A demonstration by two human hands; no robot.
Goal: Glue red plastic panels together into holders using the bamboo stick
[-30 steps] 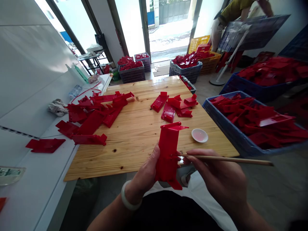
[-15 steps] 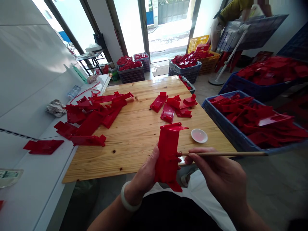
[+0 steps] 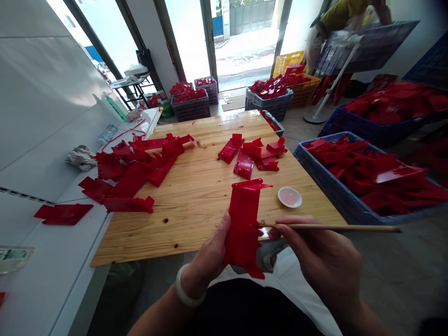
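My left hand (image 3: 212,247) is closed around a red plastic part (image 3: 243,219), held upright over the table's near edge with its flanged end up. Between thumb and fingers, my right hand (image 3: 318,256) pinches a thin wooden stick (image 3: 343,227), perhaps a brush handle. Its tip meets the right edge of the red part, where small prongs stick out; the tip itself is too small to make out. Just beyond my right hand, a small white dish (image 3: 290,197) with pinkish contents sits on the wooden table (image 3: 196,224).
A heap of red parts (image 3: 129,172) covers the table's left side, with a smaller group (image 3: 245,163) at the right. A blue crate (image 3: 315,177) full of red parts stands against the right edge. Further back, a person (image 3: 336,23) bends over a tilted crate (image 3: 371,46).
The red part has shifted very slightly left. The stick's far end has swung a little right and down, with its tip still at the part's edge.
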